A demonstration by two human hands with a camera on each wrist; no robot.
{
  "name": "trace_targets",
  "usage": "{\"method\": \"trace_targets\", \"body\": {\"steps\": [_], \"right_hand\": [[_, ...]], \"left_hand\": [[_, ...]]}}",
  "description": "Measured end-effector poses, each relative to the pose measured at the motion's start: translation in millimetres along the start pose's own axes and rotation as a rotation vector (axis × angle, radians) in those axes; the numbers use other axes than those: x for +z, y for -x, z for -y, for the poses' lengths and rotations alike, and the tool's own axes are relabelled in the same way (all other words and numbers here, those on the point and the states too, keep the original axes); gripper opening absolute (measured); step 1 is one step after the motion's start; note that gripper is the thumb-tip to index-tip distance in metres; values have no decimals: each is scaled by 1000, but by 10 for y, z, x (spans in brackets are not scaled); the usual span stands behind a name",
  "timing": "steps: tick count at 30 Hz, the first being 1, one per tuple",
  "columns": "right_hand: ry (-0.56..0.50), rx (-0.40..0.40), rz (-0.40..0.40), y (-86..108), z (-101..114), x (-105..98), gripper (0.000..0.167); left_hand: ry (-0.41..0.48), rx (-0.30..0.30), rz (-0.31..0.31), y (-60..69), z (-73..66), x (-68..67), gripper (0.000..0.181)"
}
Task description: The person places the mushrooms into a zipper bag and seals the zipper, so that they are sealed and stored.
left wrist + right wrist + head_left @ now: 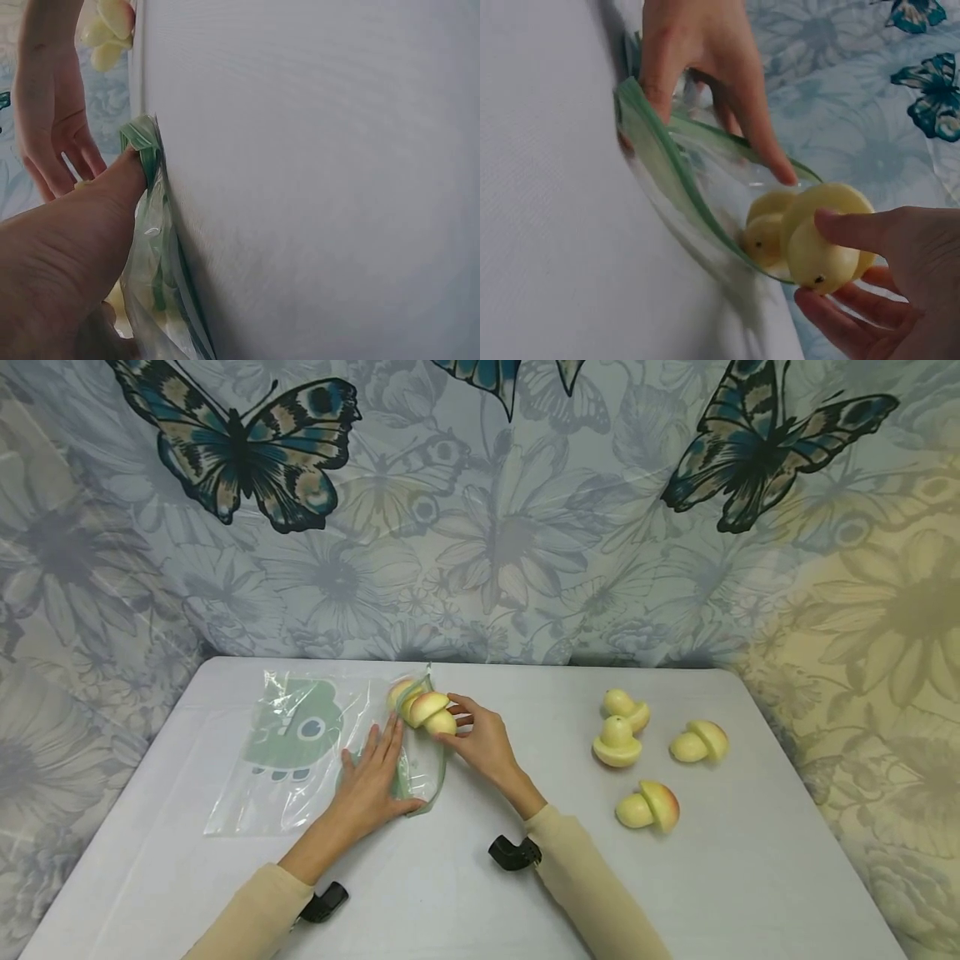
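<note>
A clear zip bag [315, 735] with a green cartoon print and green zip edges lies on the table's left side, its mouth facing right. My left hand [367, 785] rests on the bag at its mouth, fingers straight and spread, with the thumb against the green edge [142, 142]. My right hand [483, 739] pinches a yellow mushroom-shaped piece [821, 255] with a reddish cap between thumb and fingers, at the bag's mouth. Just behind it, a similar yellow piece [765, 236] is inside the bag.
On the right of the white table [525, 893] lie several more yellow mushroom-shaped pieces [648, 806], close together. Patterned cloth with butterflies [247, 452] hangs behind the table. A black wrist mount [516, 853] sits at each sleeve.
</note>
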State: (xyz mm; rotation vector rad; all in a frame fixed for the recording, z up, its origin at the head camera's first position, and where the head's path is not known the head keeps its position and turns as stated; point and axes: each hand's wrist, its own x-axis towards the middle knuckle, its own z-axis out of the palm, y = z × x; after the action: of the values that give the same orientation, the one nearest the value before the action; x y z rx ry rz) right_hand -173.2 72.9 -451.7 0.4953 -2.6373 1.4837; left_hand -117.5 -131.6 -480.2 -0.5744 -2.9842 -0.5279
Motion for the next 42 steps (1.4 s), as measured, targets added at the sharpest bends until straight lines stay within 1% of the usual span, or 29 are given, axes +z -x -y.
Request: {"method": "trace_targets", "body": {"steps": [7,13,16,19,26,30,34,38,42], "right_hand": [[112,1,0,-27,75,14,61],[146,54,47,-13,84,46,61],[145,68,54,-20,71,79,61],[156,68,40,-37,68,109,60],[242,66,3,-104,77,189,61],[212,80,-31,-131,75,236,60],[174,95,-66,-124,61,255,46],[148,70,-79,-108,23,246,38],[50,46,-77,-96,-20,212,35]], "left_hand": [[-10,4,-3,12,3,-1,129],[-1,19,-9,9,2,7,129],[3,22,-6,6,2,10,128],[4,25,-7,5,3,9,127],[-22,43,-27,-5,4,10,125],[-40,54,-32,-12,-3,10,125],[-53,54,-32,-18,-6,13,126],[-48,43,-29,-16,-6,9,127],[-33,36,-22,-11,-7,-1,127]]}}
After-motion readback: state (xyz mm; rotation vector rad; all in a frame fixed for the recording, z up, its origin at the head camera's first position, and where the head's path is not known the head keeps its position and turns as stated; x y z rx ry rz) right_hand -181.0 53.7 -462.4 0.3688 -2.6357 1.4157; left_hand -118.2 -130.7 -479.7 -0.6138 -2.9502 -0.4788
